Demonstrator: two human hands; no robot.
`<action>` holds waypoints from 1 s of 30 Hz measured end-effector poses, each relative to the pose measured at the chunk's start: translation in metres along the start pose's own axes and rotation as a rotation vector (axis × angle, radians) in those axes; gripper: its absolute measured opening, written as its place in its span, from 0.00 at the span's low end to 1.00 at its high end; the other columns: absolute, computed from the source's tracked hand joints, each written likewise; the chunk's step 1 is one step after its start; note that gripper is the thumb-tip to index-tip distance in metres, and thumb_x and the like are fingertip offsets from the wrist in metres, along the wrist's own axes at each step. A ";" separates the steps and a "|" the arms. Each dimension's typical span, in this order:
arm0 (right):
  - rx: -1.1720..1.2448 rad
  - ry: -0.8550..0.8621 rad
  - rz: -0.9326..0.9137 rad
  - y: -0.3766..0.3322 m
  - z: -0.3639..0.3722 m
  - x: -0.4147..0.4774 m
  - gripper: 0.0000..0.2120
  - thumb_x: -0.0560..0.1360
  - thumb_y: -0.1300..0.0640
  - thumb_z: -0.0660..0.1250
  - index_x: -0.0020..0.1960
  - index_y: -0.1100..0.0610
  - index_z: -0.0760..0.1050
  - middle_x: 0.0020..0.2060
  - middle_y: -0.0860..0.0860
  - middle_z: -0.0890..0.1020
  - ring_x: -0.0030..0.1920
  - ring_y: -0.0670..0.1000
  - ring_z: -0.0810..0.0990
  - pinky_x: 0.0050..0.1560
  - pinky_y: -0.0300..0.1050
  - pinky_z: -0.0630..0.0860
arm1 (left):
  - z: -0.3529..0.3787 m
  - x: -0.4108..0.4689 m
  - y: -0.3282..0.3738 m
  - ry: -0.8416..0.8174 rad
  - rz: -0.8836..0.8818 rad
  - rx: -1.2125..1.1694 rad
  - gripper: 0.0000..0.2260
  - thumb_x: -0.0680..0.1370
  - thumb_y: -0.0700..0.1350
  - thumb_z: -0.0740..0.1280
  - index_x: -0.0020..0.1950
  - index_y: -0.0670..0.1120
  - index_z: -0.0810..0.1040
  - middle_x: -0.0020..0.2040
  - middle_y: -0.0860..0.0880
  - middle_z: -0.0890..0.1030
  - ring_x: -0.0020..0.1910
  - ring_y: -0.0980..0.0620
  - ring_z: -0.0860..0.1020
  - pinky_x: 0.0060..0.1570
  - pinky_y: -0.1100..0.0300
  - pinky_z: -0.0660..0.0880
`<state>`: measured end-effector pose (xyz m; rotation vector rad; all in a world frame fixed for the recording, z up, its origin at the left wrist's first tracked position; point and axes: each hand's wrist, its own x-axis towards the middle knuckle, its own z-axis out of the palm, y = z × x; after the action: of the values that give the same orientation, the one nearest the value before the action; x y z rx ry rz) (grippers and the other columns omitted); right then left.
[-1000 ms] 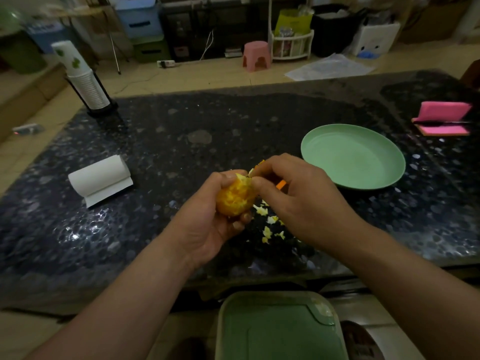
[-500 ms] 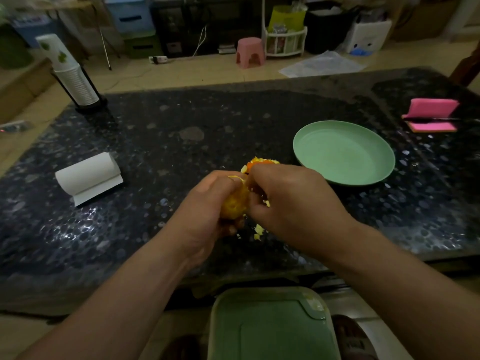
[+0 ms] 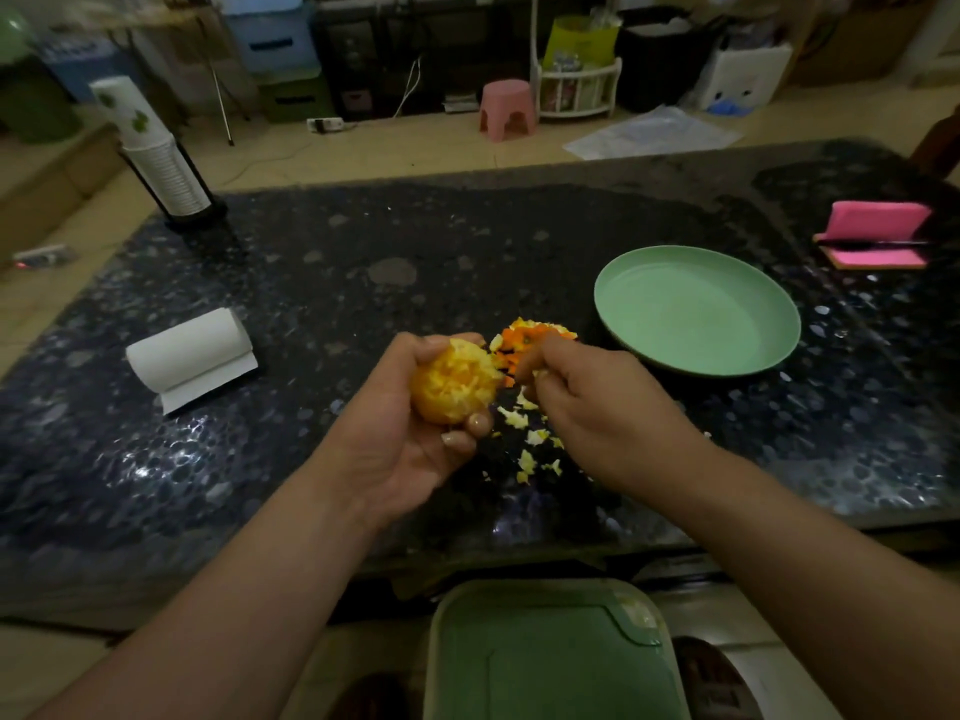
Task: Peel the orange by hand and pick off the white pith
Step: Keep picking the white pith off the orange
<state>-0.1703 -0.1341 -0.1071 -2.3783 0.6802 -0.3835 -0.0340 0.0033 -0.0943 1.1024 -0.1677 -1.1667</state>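
Note:
My left hand grips the peeled orange, which still carries patches of white pith, above the dark speckled table. My right hand is just right of the fruit with its fingers curled; a small pale bit seems pinched at the fingertips, but I cannot tell for sure. A heap of orange peel lies on the table behind the hands. Small scraps of white pith are scattered on the table between and below the hands.
A green plate sits to the right of the peel. A paper towel roll lies at left, a stack of paper cups at far left, a pink sponge at far right. A green bin lid is below the table's near edge.
My right hand has pulled away from the orange to the right, so the fruit's pithy face and the peel heap now show. My left hand still holds the orange.

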 end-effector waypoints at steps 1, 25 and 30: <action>-0.039 -0.006 0.013 0.000 0.001 0.001 0.11 0.86 0.52 0.61 0.47 0.50 0.78 0.33 0.47 0.77 0.32 0.45 0.73 0.35 0.47 0.66 | -0.002 0.001 0.000 0.003 -0.008 -0.020 0.21 0.80 0.51 0.64 0.71 0.45 0.78 0.55 0.38 0.79 0.33 0.49 0.74 0.23 0.66 0.68; 0.067 0.205 -0.056 -0.025 0.002 -0.006 0.06 0.76 0.49 0.74 0.42 0.47 0.82 0.33 0.43 0.82 0.36 0.44 0.80 0.39 0.49 0.80 | 0.006 -0.004 -0.009 0.048 0.328 0.344 0.10 0.83 0.46 0.66 0.62 0.52 0.82 0.48 0.47 0.84 0.39 0.48 0.79 0.33 0.56 0.73; 0.188 0.170 -0.032 -0.025 -0.001 -0.008 0.10 0.75 0.53 0.75 0.37 0.48 0.78 0.30 0.44 0.80 0.32 0.44 0.78 0.34 0.42 0.73 | 0.006 -0.006 -0.008 0.014 0.333 0.353 0.16 0.76 0.49 0.67 0.63 0.51 0.82 0.49 0.45 0.84 0.38 0.48 0.78 0.31 0.57 0.74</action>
<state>-0.1679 -0.1135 -0.0908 -2.1975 0.6526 -0.6400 -0.0449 0.0047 -0.0949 1.3314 -0.5420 -0.8468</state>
